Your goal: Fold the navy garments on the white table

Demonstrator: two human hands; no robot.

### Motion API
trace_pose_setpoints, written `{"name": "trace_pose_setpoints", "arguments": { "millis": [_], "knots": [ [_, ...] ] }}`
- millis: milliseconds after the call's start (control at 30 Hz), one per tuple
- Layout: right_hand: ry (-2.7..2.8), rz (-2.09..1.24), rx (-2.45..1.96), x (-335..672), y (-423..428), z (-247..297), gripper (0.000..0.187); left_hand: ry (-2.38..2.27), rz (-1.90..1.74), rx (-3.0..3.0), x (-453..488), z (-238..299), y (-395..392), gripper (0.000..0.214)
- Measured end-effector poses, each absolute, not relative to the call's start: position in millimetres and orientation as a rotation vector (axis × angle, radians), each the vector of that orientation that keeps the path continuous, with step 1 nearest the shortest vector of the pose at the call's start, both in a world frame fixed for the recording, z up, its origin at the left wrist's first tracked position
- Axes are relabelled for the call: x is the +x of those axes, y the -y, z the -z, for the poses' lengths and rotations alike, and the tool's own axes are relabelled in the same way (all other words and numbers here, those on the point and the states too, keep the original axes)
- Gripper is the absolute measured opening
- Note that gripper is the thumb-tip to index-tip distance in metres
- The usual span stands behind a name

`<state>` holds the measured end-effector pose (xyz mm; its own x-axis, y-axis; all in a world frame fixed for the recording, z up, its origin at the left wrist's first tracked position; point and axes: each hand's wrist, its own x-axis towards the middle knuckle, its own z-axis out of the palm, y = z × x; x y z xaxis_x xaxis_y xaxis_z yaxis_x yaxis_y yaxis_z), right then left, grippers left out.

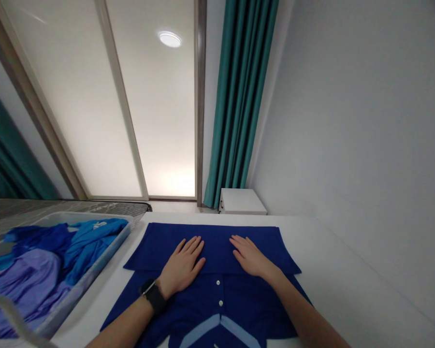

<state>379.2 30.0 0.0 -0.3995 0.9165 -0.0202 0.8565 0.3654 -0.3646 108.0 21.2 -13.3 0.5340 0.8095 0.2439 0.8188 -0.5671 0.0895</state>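
A dark blue polo shirt (217,251) lies spread on the white table (333,280), its collar end nearest me. Its far part is turned over toward me as a flat band across the body. White buttons and a light blue collar trim show below that band. My left hand (183,263), with a black watch at the wrist, rests flat on the folded band, fingers stretched out. Flat on the same band to the right is my right hand (252,256), its fingers extended too. Neither hand grips the cloth.
To the left stands a pale plastic bin (119,244) with blue and purple clothes (39,270) in it. A white cabinet (242,200) sits beyond the table, by a green curtain (239,106). A wall (366,121) runs along the right. A blurred grey curved bar (10,314) crosses the lower left.
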Motion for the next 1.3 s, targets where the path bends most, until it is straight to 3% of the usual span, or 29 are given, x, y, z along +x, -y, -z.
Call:
{"name": "trace_pose_setpoints", "arguments": {
  "millis": [300, 467, 700, 1000, 1300],
  "knots": [
    [1.917, -0.623, -1.461, 440.0, -20.7, -8.0, 0.042, 1.544, 0.354, -2.705, 133.9, -0.1, -29.4, 0.044],
    [1.690, -0.649, -1.472, 464.3, -24.3, -6.7, 0.040, 1.294, 0.451, -2.903, 199.8, -25.0, -27.6, 0.034],
    [1.404, -0.384, -1.611, 516.9, -30.4, -3.4, 0.039, 0.955, 0.415, -3.050, 300.9, -32.5, -25.9, 0.021],
    [1.218, -0.289, -1.704, 553.8, -34.3, 12.9, 0.042, 0.711, 0.436, -3.128, 374.7, -18.9, -18.4, 0.023],
    [1.186, -0.304, -1.712, 557.3, -36.7, 18.4, 0.043, 0.870, 0.403, -3.234, 384.6, -11.5, -21.4, 0.013]
  ]
}}
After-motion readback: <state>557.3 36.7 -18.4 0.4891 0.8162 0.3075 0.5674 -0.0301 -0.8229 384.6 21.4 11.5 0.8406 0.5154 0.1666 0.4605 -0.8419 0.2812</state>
